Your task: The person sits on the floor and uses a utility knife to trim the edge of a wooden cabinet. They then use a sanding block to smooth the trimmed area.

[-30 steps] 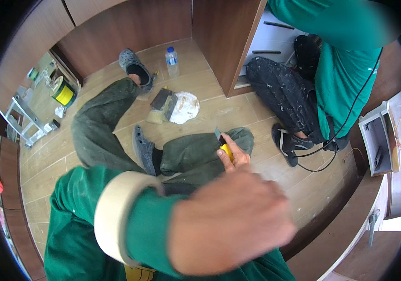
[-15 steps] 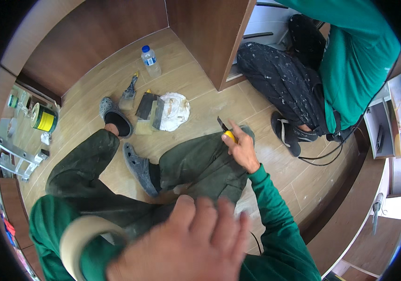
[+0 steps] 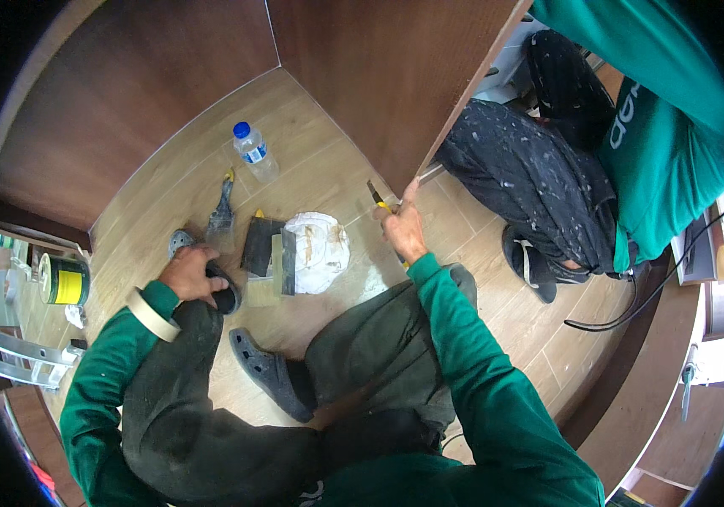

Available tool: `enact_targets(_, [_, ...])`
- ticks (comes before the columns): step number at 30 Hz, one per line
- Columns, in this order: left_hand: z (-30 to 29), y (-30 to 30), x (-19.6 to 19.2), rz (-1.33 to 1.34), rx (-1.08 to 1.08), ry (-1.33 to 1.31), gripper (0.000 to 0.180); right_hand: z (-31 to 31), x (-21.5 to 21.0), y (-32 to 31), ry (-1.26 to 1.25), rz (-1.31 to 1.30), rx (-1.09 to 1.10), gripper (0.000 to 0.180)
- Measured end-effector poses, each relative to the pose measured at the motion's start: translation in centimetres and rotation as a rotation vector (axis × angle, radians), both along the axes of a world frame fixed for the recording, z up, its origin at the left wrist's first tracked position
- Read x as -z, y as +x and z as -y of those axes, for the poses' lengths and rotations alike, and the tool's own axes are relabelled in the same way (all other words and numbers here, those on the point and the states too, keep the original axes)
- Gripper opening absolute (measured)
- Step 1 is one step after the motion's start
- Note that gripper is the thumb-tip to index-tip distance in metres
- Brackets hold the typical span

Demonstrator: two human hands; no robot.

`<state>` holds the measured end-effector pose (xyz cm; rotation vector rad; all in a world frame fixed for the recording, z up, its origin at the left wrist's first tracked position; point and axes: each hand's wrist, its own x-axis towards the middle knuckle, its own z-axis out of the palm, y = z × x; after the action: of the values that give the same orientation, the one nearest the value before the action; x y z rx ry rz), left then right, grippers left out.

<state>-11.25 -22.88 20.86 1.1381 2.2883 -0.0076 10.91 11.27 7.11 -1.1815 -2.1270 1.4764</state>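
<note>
I sit on a wood-look floor with my legs folded. My right hand (image 3: pixel 404 228) grips a yellow-handled cutter knife (image 3: pixel 377 198), its blade pointing up toward the foot of a brown wooden panel (image 3: pixel 396 93). My left hand (image 3: pixel 191 275) rests on my left knee, beside my grey clog (image 3: pixel 210 279), holding nothing. A roll of beige masking tape (image 3: pixel 152 314) rings my left wrist. Between my hands lie a white crumpled bag with filler (image 3: pixel 318 250), flat putty blades (image 3: pixel 271 253) and a putty knife (image 3: pixel 222 215).
A plastic water bottle (image 3: pixel 254 154) with a blue cap stands near the panel corner. A yellow paint can (image 3: pixel 65 279) and a metal ladder (image 3: pixel 16 355) are at the left. Another person in a green shirt and dark speckled trousers (image 3: pixel 531 177) crouches at the right, with a black cable (image 3: pixel 632 296) on the floor.
My left hand has dropped away from close to the camera down onto my left knee. My right hand with the knife has moved up toward the panel's bottom edge.
</note>
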Motion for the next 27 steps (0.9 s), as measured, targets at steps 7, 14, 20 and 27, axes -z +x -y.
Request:
enact_targets(7, [7.0,-1.5,9.9,0.127,0.023,-0.196,0.071,2.2,-4.3,2.9,0.144,0.072,-0.215,0.069])
enact_targets(14, [10.4,-3.6,14.0,0.097,0.175,0.027,0.061,-0.8,-6.2,5.1,0.353,0.116,-0.209,0.046])
enact_targets(20, [11.2,-4.2,16.1,0.167,0.06,0.135,0.06,-2.5,-7.1,4.8,0.507,0.182,-0.275,0.043])
enact_targets(27, [12.1,-3.8,16.0,0.177,0.036,0.18,0.055,-4.6,-5.2,4.5,0.611,0.235,-0.318,0.046])
